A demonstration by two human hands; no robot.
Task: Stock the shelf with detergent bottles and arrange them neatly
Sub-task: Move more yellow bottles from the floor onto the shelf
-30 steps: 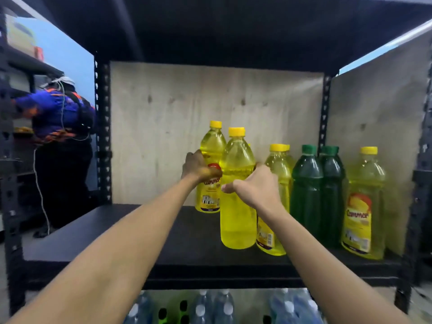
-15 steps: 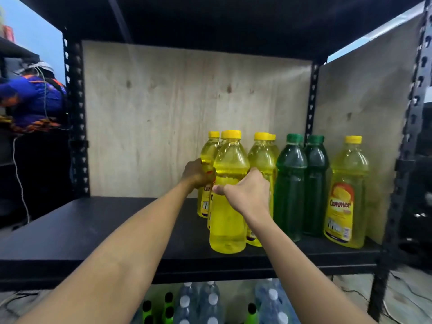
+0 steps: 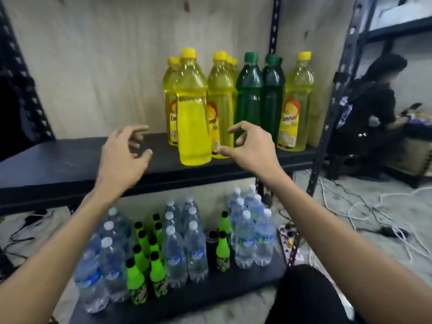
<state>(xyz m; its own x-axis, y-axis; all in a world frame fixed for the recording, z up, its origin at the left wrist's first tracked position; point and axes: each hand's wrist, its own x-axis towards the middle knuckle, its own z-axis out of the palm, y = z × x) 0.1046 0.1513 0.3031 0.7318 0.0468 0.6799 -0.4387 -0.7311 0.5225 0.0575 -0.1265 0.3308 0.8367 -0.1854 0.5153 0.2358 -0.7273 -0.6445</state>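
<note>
Head view shows both hands, left hand (image 3: 124, 157) and right hand (image 3: 251, 148), spread wide and empty near the shelf (image 3: 70, 164), the unlabelled yellow bottle (image 3: 192, 108) standing forward of its row, best nudged back gently, label outward.

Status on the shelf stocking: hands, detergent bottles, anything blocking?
Left hand open, empty; right hand open, empty. Front yellow bottle upright on shelf, label not showing. Left half of shelf bare; nothing blocking.
</note>
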